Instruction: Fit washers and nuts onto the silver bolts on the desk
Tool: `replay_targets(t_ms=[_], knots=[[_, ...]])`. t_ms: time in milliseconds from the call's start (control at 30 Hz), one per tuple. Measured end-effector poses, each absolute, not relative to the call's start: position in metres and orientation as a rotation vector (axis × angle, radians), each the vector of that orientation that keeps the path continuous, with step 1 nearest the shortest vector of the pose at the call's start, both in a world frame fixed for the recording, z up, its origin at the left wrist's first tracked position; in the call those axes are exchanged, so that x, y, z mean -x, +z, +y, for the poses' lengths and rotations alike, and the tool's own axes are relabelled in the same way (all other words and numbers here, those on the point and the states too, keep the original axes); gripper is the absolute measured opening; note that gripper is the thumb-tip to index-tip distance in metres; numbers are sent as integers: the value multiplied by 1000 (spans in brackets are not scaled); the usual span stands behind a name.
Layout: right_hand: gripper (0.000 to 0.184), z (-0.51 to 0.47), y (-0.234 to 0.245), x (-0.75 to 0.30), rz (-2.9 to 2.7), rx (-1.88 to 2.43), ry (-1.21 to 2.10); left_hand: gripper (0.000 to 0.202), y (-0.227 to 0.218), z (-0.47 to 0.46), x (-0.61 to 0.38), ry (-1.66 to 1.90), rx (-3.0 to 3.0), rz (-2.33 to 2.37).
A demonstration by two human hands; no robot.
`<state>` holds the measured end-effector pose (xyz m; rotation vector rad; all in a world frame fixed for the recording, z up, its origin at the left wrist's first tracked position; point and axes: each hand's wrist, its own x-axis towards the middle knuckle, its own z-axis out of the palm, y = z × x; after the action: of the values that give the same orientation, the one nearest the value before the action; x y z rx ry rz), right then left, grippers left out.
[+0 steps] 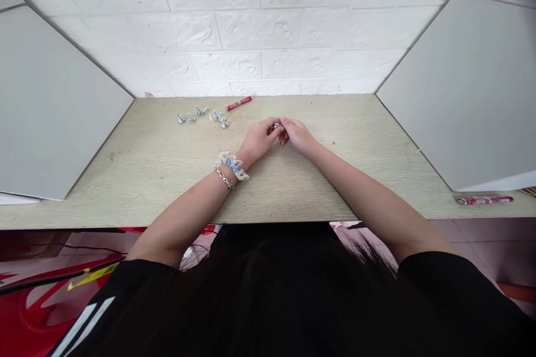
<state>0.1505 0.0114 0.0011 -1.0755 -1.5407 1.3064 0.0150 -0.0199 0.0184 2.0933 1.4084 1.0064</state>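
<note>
My left hand (260, 138) and my right hand (298, 135) meet over the middle of the wooden desk (167, 178). Between their fingertips they pinch a small shiny metal piece (277, 125), seemingly a bolt like those lying loose. Both hands have their fingers curled closed around it. My left wrist wears a scrunchie and a chain bracelet (231, 168). Several silver bolts (201, 115) lie scattered at the back left of the desk, a short way from my left hand. A red pen-like stick (238, 103) lies just beyond them by the wall.
White panels stand at the left (54, 111) and right (464, 95) sides of the desk, with a white brick wall behind. Another red stick (484, 199) lies at the desk's front right corner. Red plastic and cables show below the front edge.
</note>
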Motion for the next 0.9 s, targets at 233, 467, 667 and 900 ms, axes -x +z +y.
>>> replay_targets(t_ms=[233, 467, 667, 900], knots=[[52, 12, 1, -151, -1556, 1075, 1303, 24, 19, -20, -15, 984, -2109, 1414], [52, 11, 1, -151, -1561, 1072, 1290, 24, 18, -20, -15, 1006, -2092, 1399], [54, 12, 0, -151, -1565, 1072, 1300, 22, 18, -20, -15, 998, -2078, 1413], [54, 15, -4, -150, -1537, 1071, 1308, 19, 17, -19, -15, 1020, -2068, 1420]])
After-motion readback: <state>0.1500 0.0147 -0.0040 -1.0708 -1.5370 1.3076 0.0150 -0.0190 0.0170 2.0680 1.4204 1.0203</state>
